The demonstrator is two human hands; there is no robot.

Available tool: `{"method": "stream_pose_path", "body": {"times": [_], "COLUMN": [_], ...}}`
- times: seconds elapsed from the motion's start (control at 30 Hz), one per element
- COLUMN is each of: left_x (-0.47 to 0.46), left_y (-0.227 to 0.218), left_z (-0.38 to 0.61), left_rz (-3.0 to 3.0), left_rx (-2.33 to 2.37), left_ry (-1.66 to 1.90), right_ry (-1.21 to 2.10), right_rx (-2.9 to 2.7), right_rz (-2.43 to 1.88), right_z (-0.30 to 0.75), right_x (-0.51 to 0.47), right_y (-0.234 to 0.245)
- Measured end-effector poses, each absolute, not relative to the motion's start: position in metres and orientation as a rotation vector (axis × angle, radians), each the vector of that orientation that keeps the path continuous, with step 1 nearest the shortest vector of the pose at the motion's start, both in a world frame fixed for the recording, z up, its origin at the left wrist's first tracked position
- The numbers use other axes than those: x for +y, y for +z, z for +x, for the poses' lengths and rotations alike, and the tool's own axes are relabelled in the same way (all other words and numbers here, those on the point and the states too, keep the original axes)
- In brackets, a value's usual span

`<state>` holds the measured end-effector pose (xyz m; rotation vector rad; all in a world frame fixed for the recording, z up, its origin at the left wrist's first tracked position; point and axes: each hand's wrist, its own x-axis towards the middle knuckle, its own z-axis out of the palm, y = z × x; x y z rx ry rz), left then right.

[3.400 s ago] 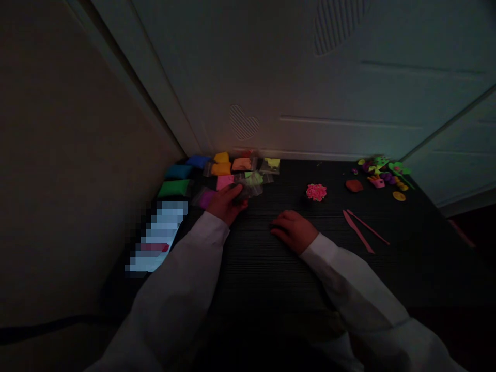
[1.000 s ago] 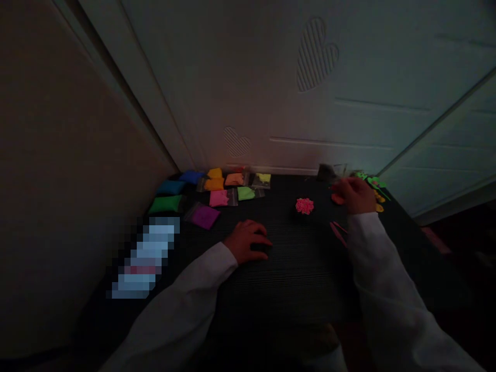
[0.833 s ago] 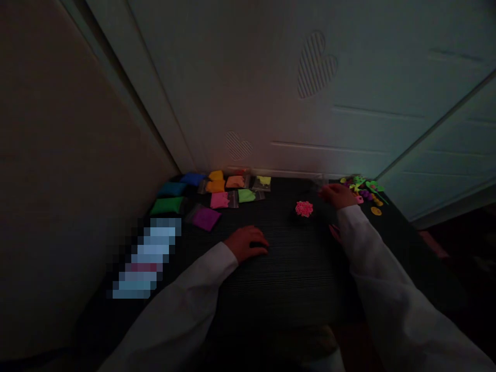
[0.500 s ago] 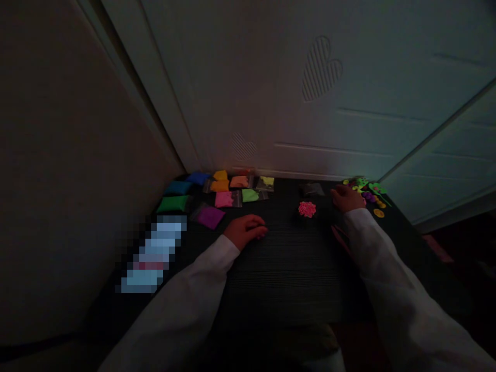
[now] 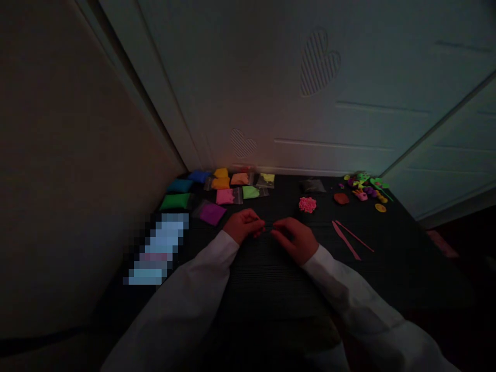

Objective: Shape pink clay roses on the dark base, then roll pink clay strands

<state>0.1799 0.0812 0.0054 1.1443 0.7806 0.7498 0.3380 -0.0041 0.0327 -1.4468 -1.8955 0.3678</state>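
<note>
My left hand is over the dark table, thumb and fingers closed in a pinch. Any small thing at its fingertips is too dark to make out. Facing it across a narrow gap, my right hand has its fingers curled and the tips drawn close together; what they may hold cannot be made out. Just beyond my right hand stands a pink, ruffled clay piece, its dark base barely visible. Two pink modelling tools, a flat knife and a thin stick, lie to the right.
Colored clay packets, including a purple one and a green one, line the back left. A blurred-out bright screen lies at left. Behind right are a reddish-brown lump, a yellow disc and small clay figures. A white panel rises behind.
My right hand has come back from the reddish-brown lump at the right to face my left hand, uncovering the lump and pink tools. My left hand's fingers have closed into a pinch.
</note>
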Motion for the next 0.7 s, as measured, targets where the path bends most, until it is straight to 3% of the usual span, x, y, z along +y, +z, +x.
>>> {"method": "stream_pose_path", "body": {"times": [0.37, 0.7], "left_x": [0.085, 0.074], "left_y": [0.005, 0.008], "left_z": [0.179, 0.18], "left_rz": [1.312, 1.966], "left_rx": [0.814, 1.007], "left_ry": [0.837, 0.793], "right_ry": [0.153, 0.266], "right_rx": [-1.472, -1.2], "right_rz": [-2.009, -1.869], "right_z": [0.406, 0.412], "right_x": [0.005, 0.03], "right_y": [-0.004, -0.011]}}
